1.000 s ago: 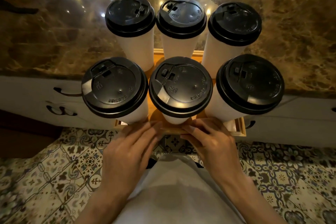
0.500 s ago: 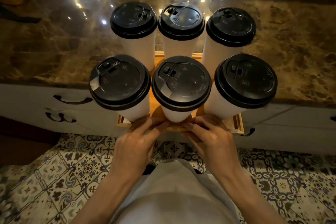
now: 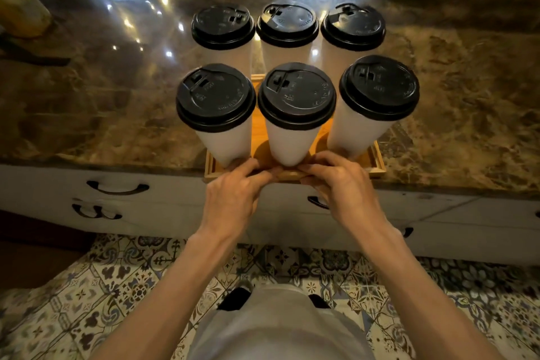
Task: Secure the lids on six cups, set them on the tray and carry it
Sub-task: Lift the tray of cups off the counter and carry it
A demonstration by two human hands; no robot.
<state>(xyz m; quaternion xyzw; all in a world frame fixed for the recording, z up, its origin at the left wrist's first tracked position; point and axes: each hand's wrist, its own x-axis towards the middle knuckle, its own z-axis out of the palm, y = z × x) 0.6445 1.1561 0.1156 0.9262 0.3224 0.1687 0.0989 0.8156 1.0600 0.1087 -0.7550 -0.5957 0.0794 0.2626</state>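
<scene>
Several tall white cups with black lids stand in two rows on a wooden tray (image 3: 377,161). The near row holds a left cup (image 3: 216,98), a middle cup (image 3: 296,96) and a right cup (image 3: 379,88); the far row stands behind it, with its left cup (image 3: 222,27) nearest the reflections. The tray lies over the near edge of the marble counter (image 3: 102,102). My left hand (image 3: 233,193) and my right hand (image 3: 340,184) both grip the tray's near rim, side by side in front of the middle cup. The cups hide most of the tray.
White drawers with dark handles (image 3: 118,187) run under the counter. Patterned floor tiles (image 3: 87,295) lie below. A yellowish post (image 3: 20,6) stands at the counter's far left, and chairs or furniture line the far side.
The tray and cups have moved forward, away from me, farther over the counter, and my arms have stretched out. Both hands keep their hold on the near rim.
</scene>
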